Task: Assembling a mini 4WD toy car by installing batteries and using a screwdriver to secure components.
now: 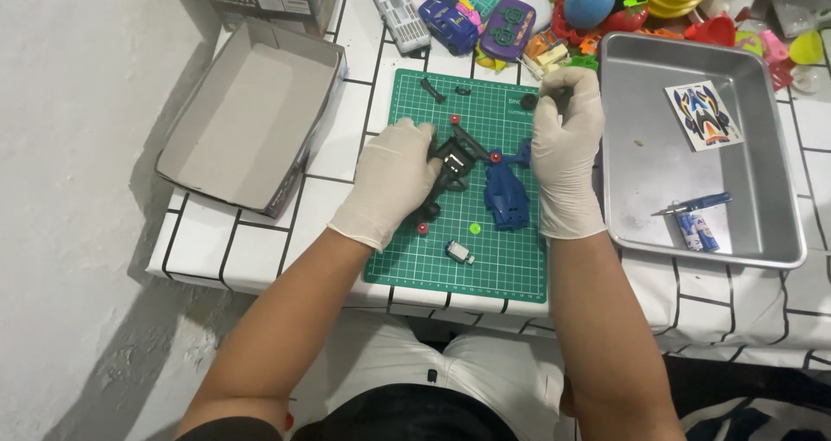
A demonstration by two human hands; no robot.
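Left grip (394, 181) on black chassis (452, 166)

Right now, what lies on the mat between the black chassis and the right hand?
In the head view, the blue car body lies on the green mat between the black chassis and the right hand.

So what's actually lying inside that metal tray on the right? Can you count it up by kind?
Inside the metal tray:
Sticker sheet: 1
Blue-handled tool: 1
Small batteries: 2
Total: 4

Neither the left hand nor the right hand is in the tray.
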